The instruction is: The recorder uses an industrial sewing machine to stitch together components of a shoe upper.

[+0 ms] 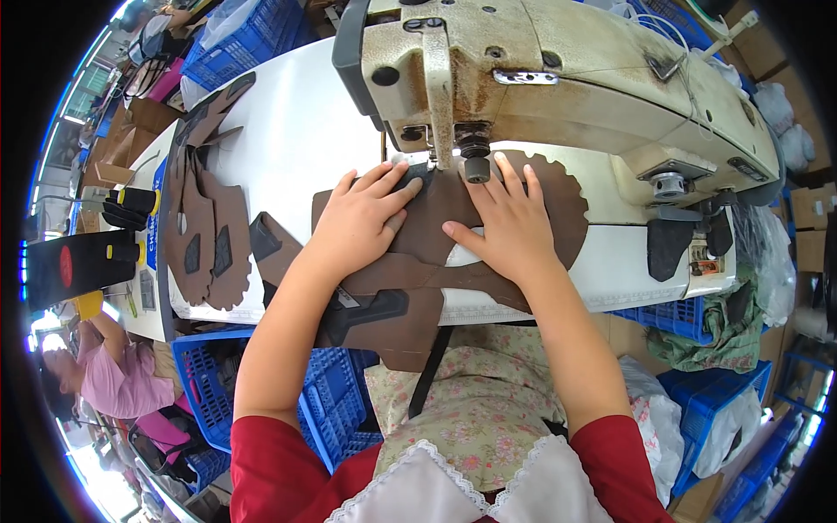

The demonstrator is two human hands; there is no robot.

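A brown piece of sheet material with a scalloped edge (565, 205) lies flat on the white table of a sewing machine (567, 100). My left hand (366, 213) rests on it just left of the presser foot, fingers spread, beside a small dark patch. To the right, my right hand (514, 228) is spread flat over the same piece, thumb pointing inward and fingertips near the black knob by the needle. Part of the piece, with a dark patch (370, 314), hangs over the front edge. The needle tip and the stitching spot are hard to make out.
Several similar brown pieces (209, 235) lie at the table's left. Blue crates (336, 405) stand below the front edge, with another crate (235, 44) behind. A black part (670, 247) sits at right. A person in pink (131, 375) is at far left.
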